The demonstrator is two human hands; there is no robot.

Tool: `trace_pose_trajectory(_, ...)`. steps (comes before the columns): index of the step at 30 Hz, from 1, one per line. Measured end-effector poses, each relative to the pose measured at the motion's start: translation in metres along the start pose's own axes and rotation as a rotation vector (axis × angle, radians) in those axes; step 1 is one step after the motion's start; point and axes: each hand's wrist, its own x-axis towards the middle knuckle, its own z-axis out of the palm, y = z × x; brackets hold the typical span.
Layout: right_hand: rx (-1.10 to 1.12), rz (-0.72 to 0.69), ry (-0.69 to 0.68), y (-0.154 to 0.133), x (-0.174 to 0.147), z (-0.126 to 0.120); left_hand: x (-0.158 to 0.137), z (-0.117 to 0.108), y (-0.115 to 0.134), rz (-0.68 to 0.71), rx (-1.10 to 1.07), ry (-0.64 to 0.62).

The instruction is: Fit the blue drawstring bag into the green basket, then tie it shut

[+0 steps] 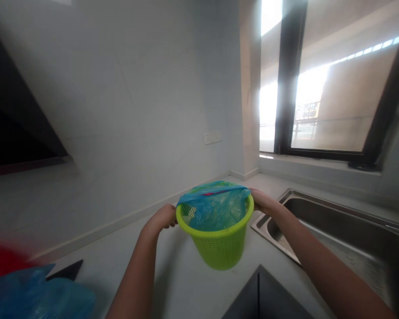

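A lime-green perforated plastic basket (219, 248) is held up over the white counter, tilted a little toward me. A translucent blue plastic bag (219, 212) lines its inside and is pulled over the far part of the rim. At the left side of the rim, my left hand (166, 217) is closed on the bag's edge, its fingertips partly hidden behind the basket. My right hand (260, 200) grips the opposite side of the rim, where the bag is folded over; most of its fingers are hidden. A small red mark shows on the bag.
To the right, a steel sink (339, 235) is set into the counter (173, 261) below a dark-framed window (329, 153). Blue plastic (40, 292) and a blurred red item (3, 261) lie at lower left. A wall socket (212, 138) sits behind the basket.
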Motion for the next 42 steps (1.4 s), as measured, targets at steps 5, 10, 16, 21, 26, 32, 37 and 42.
trace_pose_trajectory(5,-0.352,-0.348,0.449,-0.031,-0.018,-0.039,-0.024,-0.027,0.017,0.117,0.196,0.468)
trace_pose_trajectory(10,-0.481,-0.536,0.146,-0.050,-0.056,-0.038,-0.057,-0.022,0.038,0.356,0.059,0.276)
trace_pose_trajectory(16,-0.846,-0.509,0.231,-0.042,-0.067,-0.006,-0.064,0.009,0.057,0.219,0.315,0.335)
trace_pose_trajectory(21,-0.868,-0.399,0.247,-0.044,-0.063,-0.006,-0.073,0.014,0.065,0.181,0.413,0.433)
trace_pose_trajectory(26,-0.881,-0.369,0.303,-0.046,-0.068,-0.007,-0.080,0.018,0.072,0.261,0.495,0.545)
trace_pose_trajectory(32,-0.802,-0.583,0.268,-0.043,-0.066,-0.008,-0.089,0.021,0.082,0.428,0.378,0.496)
trace_pose_trajectory(37,-0.700,-0.495,0.136,-0.041,-0.057,-0.013,-0.120,0.006,0.080,0.556,0.356,0.245)
trace_pose_trajectory(42,-0.651,-0.459,0.063,-0.038,-0.049,-0.016,-0.149,-0.007,0.079,0.685,0.358,-0.008)
